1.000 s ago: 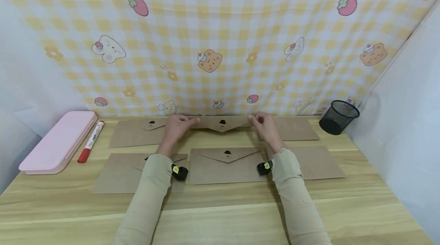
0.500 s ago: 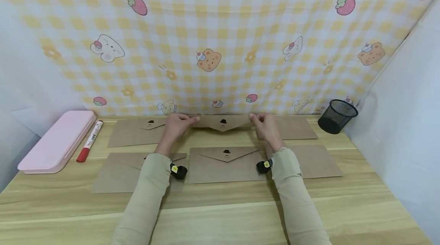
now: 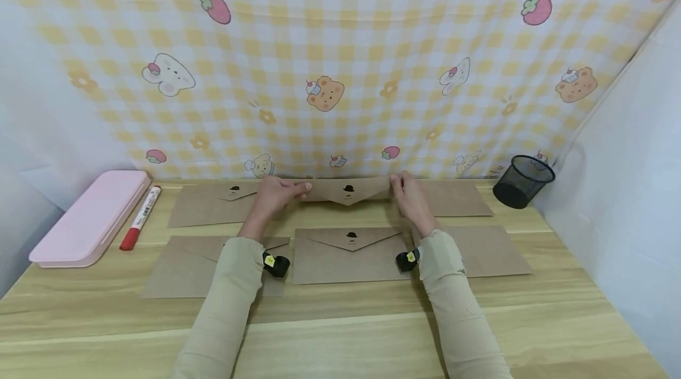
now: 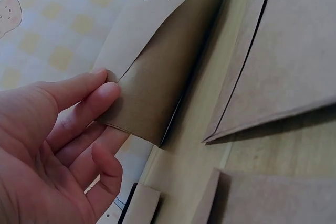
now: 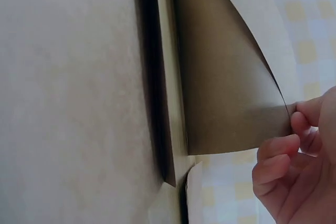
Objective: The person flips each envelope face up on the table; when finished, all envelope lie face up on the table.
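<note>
A brown paper envelope (image 3: 330, 191), its pointed flap printed with a black hat and moustache, stands tilted up along the back of the table. My left hand (image 3: 273, 196) pinches its left end; in the left wrist view, thumb and index finger meet at the envelope's (image 4: 152, 93) top corner, the other fingers loosely bent behind. At the opposite end my right hand (image 3: 414, 200) pinches the corner between thumb and index finger, as the right wrist view shows. In front of it lies another flapped envelope (image 3: 348, 266), flat on the wooden table (image 3: 340, 343).
More envelopes lie flat: back left (image 3: 202, 207), front left (image 3: 175, 272), back right (image 3: 460, 198) and front right (image 3: 495, 252). A pink case (image 3: 93, 216) and a red-capped marker (image 3: 140, 218) are at the far left. A black mesh pen holder (image 3: 524, 182) leans at the right.
Both hands have shifted slightly to the right with the envelope between them. The flat envelopes have stayed in place.
</note>
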A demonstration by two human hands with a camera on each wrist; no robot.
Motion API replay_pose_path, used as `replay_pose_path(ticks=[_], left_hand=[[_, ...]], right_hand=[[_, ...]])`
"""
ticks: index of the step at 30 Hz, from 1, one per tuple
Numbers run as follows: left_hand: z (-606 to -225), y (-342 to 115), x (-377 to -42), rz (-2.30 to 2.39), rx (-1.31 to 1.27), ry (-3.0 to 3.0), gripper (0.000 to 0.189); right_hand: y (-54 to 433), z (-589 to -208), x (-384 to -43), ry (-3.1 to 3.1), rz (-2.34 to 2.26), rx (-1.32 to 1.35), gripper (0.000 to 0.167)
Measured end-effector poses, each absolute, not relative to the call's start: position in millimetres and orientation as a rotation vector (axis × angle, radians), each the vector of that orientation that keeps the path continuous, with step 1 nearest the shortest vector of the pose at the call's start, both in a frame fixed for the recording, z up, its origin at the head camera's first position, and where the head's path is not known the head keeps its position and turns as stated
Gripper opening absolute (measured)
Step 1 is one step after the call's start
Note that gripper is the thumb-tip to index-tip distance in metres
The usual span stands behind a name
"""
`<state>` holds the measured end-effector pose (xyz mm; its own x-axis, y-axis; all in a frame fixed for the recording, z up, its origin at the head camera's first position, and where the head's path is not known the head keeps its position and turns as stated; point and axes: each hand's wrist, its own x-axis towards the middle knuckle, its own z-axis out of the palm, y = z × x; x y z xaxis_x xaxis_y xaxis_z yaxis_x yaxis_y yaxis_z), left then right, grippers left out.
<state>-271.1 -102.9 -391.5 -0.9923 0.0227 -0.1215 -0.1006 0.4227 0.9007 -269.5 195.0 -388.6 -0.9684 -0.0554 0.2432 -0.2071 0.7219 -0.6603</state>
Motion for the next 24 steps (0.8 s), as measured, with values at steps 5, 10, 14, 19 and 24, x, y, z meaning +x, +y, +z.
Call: replay_pose_path(ticks=[5,10,14,19,24], left_hand=[[-389.4,-101.8,-270.3,1.626,-0.078,2.54,0.037],[-389.0,-100.1,-270.3,1.71,-0.075,2.483,0.038],[-385.0,-96.0,-270.6,1.907,-0.083,2.324,0.035],[-371.5,-89.8,-268.8,2.13,-0.008,2.164,0.037],[-360.7,-88.8,-263.8,1.924,0.112,2.458,0.028]], right_hand=[[194.8,-388.8,-269.4,-2.727,1.098,0.214,0.028],[195.7,-388.4,-267.7,-2.699,1.245,0.229,0.029],[197.1,-386.1,-266.7,-2.621,1.382,0.236,0.029],[199.9,-379.6,-265.7,-2.459,1.425,0.219,0.021],[199.5,-375.9,-267.0,-2.449,1.289,0.201,0.016]])
